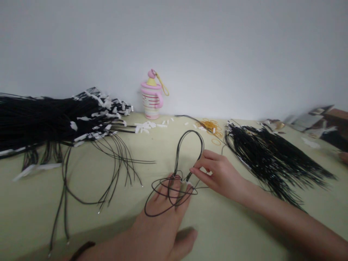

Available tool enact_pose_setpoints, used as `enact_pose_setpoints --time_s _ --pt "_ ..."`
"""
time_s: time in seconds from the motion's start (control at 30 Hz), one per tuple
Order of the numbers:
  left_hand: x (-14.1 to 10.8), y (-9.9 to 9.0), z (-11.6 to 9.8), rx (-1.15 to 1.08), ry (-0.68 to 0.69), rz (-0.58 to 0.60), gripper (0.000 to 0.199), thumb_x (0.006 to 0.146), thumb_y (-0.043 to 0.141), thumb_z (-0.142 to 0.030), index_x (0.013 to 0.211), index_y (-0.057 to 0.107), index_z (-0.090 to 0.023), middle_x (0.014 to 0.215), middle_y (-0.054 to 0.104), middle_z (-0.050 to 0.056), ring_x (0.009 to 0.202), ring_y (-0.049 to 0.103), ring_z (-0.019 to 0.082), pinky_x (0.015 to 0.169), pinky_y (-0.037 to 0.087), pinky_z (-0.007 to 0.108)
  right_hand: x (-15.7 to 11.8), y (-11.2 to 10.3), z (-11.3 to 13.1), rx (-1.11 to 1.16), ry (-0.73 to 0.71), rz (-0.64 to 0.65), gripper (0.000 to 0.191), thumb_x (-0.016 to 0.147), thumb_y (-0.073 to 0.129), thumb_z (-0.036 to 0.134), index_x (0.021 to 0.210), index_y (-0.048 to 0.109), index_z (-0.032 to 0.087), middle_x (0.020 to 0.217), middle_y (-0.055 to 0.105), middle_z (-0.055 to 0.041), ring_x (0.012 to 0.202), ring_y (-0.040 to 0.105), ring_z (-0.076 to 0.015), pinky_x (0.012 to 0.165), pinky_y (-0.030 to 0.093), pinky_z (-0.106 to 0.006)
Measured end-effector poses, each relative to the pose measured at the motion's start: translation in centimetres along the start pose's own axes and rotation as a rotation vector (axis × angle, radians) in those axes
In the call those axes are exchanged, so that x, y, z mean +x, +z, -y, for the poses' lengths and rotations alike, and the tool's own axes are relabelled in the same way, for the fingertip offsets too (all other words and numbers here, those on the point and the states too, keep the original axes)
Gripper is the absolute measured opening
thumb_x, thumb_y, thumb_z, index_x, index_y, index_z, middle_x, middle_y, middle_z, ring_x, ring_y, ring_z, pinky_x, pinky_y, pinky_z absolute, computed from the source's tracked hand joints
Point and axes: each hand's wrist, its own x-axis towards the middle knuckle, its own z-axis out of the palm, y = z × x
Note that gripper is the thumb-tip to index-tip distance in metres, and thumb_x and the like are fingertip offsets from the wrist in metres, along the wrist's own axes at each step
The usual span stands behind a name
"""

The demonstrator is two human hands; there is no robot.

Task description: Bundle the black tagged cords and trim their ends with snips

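Note:
Thin black wire is wound in loops around the spread fingers of my left hand, and one long loop stands up above them. My right hand reaches in from the right, its thumb and forefinger pinched on the wire near my left fingertips. A small white piece shows at the fingertips, partly hidden. To the left lies a large bundle of black wires with white tags, with loose strands fanning out from it. A second black bundle lies just beyond my right hand.
A pale green cloth covers the table. Small white pieces, orange rubber bands and a pink-and-white toy-like cup stand along the back, against a white wall. Papers and part of another person's hand appear at far right.

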Motion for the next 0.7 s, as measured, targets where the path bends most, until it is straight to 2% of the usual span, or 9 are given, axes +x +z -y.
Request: enact_pose_setpoints --time_s 0.17,0.4,0.57,0.7 --pt "0.1 0.2 0.0 0.010 0.007 -0.001 0.064 0.088 0.045 -0.048 0.145 0.026 -0.024 0.153 0.020 0.009 0.136 0.022 0.038 0.102 0.035 0.055 0.1 0.4 0.4 -0.130 -0.051 -0.005 0.030 0.093 0.044 0.030 0.073 0.060 0.014 0.073 0.051 -0.0021 0.063 0.050 -0.0090 0.058 0.037 -0.021" --pt "0.2 0.4 0.2 0.020 -0.003 0.002 0.067 0.088 0.046 -0.050 0.145 0.023 -0.025 0.153 0.018 0.010 0.136 0.020 0.039 0.099 0.038 0.055 0.5 1.0 0.7 -0.237 -0.096 -0.101 0.031 0.092 0.045 0.029 0.070 0.061 0.013 0.069 0.052 -0.0019 0.057 0.049 -0.0087 0.053 0.035 -0.021" --pt "0.2 -0.3 -0.1 0.019 -0.012 0.012 0.065 0.088 0.045 -0.049 0.145 0.026 -0.025 0.152 0.023 0.009 0.135 0.025 0.039 0.102 0.035 0.054 0.4 1.1 0.8 -0.292 -0.118 -0.141 0.033 0.092 0.046 0.028 0.066 0.060 0.013 0.066 0.052 -0.0016 0.054 0.047 -0.0085 0.052 0.034 -0.023" --pt "0.5 -0.9 -0.5 0.023 -0.020 0.015 0.069 0.087 0.047 -0.047 0.147 0.019 -0.027 0.152 0.023 0.009 0.134 0.026 0.038 0.105 0.030 0.056 0.1 0.8 1.0 -0.328 -0.157 -0.127 0.031 0.091 0.048 0.028 0.066 0.062 0.015 0.067 0.055 -0.0013 0.056 0.049 -0.0097 0.055 0.034 -0.025"
